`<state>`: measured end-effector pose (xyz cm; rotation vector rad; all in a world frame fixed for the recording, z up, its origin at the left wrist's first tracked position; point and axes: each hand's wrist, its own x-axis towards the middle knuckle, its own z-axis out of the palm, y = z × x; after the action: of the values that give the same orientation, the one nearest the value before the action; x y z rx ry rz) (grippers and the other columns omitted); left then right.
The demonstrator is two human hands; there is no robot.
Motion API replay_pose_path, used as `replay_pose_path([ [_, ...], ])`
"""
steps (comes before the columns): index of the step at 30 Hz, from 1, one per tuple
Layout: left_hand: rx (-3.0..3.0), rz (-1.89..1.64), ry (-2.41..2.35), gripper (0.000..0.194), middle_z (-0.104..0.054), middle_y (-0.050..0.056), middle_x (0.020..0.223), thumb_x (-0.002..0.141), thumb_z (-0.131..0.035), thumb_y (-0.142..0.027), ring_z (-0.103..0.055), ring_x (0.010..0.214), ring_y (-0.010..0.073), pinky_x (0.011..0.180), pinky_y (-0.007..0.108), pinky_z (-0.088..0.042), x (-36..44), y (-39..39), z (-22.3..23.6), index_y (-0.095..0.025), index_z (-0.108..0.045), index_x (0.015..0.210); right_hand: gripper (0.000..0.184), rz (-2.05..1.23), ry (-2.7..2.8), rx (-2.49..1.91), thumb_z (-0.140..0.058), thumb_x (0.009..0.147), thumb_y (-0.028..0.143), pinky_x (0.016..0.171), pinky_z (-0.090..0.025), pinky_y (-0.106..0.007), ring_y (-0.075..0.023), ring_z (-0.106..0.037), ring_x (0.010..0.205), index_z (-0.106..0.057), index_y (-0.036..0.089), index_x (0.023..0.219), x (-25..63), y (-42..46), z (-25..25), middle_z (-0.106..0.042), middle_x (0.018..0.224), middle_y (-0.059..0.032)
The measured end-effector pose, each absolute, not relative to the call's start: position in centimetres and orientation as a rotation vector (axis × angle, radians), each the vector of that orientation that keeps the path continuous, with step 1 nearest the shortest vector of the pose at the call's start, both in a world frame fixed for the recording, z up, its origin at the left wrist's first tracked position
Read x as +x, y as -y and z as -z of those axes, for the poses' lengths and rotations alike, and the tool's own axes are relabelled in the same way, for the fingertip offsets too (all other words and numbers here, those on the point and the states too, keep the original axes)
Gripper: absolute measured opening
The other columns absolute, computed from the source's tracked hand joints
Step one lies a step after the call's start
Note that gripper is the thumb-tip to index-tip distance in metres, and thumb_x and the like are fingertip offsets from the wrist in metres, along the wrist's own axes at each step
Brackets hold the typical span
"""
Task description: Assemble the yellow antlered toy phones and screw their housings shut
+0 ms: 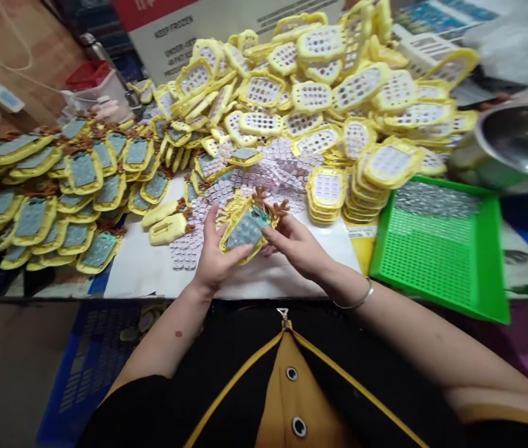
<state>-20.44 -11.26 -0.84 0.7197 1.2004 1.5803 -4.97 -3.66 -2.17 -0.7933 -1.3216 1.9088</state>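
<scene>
Both my hands hold one yellow plastic toy shell (246, 229) with a grey-green inner panel, brown antler-shaped pieces and thin wires at its far end. My left hand (215, 258) grips its left side, the thumb lying across the near edge. My right hand (299, 246) closes on its right side, thumb on the panel near the wires. Just beyond lie many small pale keypad pieces (278, 165) spread on the white work surface (147, 274). Left of my hands rest two closed yellow toys (168, 229) with brown antlers.
Yellow shells with grey panels (81, 171) are heaped at left. A tall pile of yellow front covers (264, 90) fills the back, with neat stacks (327, 190) at right. A green basket (436, 258) holds small metallic parts. Beside it stands a metal bowl (516, 146); a blue crate (86, 367) sits below.
</scene>
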Motion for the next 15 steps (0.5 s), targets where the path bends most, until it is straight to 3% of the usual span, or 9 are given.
replay_pose_path([
  [1,0.750,-1.507,-1.204,0.100,-0.066,0.002,0.123,0.058,-0.087,-0.011,-0.068,0.106,0.0195,0.089,0.028,-0.055,-20.0,11.4,0.9,-0.036,-0.041,0.143,0.057,-1.874,1.331,-0.771,-0.079,0.066,0.060,0.053,-0.052,-0.027,-0.0116,-0.059,0.061,-0.057,0.022,0.102,-4.9,3.5,2.1,-0.062,0.075,0.0029],
  [3,0.717,-1.290,-1.131,0.093,-0.066,0.007,0.126,0.061,-0.087,-0.019,-0.069,0.103,0.0242,0.079,0.030,-0.059,-19.5,11.3,0.7,-0.031,-0.044,0.143,0.049,-1.819,1.378,-0.770,-0.077,0.070,0.059,0.049,-0.048,-0.025,-0.0102,-0.054,0.056,-0.056,0.022,0.095,-4.3,3.1,1.9,-0.058,0.070,0.0043],
  [5,0.616,-1.095,-1.011,0.078,-0.070,0.012,0.117,0.066,-0.084,-0.028,-0.072,0.088,0.0266,0.062,0.032,-0.061,-19.2,10.7,0.5,-0.023,-0.051,0.137,0.047,-1.803,1.503,-0.798,-0.072,0.073,0.063,0.046,-0.044,-0.025,-0.0101,-0.052,0.052,-0.056,0.021,0.090,-3.2,2.7,1.7,-0.056,0.067,0.0044],
  [7,0.528,-1.030,-0.932,0.070,-0.074,0.011,0.105,0.070,-0.079,-0.027,-0.073,0.077,0.0260,0.057,0.033,-0.061,-18.9,10.0,0.4,-0.019,-0.053,0.134,0.049,-1.684,1.715,-0.838,-0.064,0.078,0.067,0.047,-0.043,-0.026,-0.0115,-0.053,0.054,-0.059,0.020,0.089,-1.5,1.9,1.5,-0.057,0.069,0.0017],
  [9,0.476,-1.058,-0.910,0.067,-0.075,0.009,0.100,0.072,-0.074,-0.022,-0.074,0.075,0.0256,0.061,0.036,-0.062,-18.5,9.4,0.5,-0.020,-0.052,0.135,0.046,-1.302,1.965,-0.943,-0.057,0.086,0.062,0.056,-0.046,-0.030,-0.0145,-0.057,0.062,-0.064,0.018,0.096,0.3,0.7,1.3,-0.063,0.080,-0.0039],
  [11,0.444,-1.091,-0.901,0.066,-0.075,0.009,0.100,0.073,-0.071,-0.020,-0.075,0.078,0.0273,0.066,0.041,-0.063,-18.0,9.0,0.6,-0.021,-0.052,0.135,0.035,-0.706,2.232,-1.135,-0.052,0.094,0.046,0.067,-0.046,-0.034,-0.0188,-0.059,0.075,-0.066,0.015,0.103,2.1,-0.6,1.3,-0.065,0.094,-0.0106],
  [13,0.427,-1.128,-0.898,0.066,-0.076,0.009,0.098,0.069,-0.070,-0.017,-0.075,0.084,0.0295,0.074,0.045,-0.063,-17.6,8.8,0.6,-0.020,-0.054,0.133,0.025,-0.157,2.513,-1.302,-0.050,0.095,0.028,0.072,-0.042,-0.036,-0.0222,-0.056,0.082,-0.068,0.012,0.100,3.3,-1.7,1.3,-0.065,0.098,-0.0157],
  [15,0.418,-1.169,-0.902,0.065,-0.077,0.008,0.094,0.065,-0.070,-0.012,-0.075,0.090,0.0305,0.085,0.047,-0.061,-17.3,8.5,0.6,-0.017,-0.058,0.128,0.023,0.131,2.719,-1.360,-0.046,0.092,0.013,0.071,-0.037,-0.036,-0.0229,-0.053,0.081,-0.069,0.011,0.089,3.9,-2.4,1.4,-0.065,0.094,-0.0170],
])
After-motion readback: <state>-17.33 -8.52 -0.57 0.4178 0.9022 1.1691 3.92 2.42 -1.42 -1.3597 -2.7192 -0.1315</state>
